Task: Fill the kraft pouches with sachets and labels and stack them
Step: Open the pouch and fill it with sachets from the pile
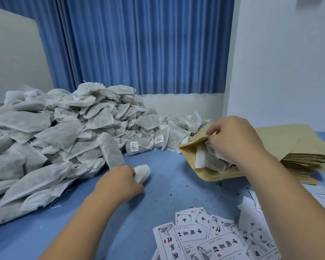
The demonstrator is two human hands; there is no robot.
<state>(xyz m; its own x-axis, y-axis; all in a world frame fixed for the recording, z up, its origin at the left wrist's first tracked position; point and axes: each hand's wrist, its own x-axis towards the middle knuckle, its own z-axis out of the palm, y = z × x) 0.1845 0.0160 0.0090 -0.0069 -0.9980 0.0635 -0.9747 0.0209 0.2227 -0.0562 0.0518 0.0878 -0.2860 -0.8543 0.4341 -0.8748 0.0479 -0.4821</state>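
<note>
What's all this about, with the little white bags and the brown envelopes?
A person is packing by hand. The right hand grips a bunch of sachets partly inside an open kraft pouch lying on the blue table. The left hand grips a single sachet beside the big sachet pile. A stack of empty pouches sits at the right, and printed labels lie loose at the front. No label shows in the pouch yet.

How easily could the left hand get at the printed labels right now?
Probably yes: only bare table lies between the left hand and the labels. But it grips a sachet, so picking one up would be awkward.
</note>
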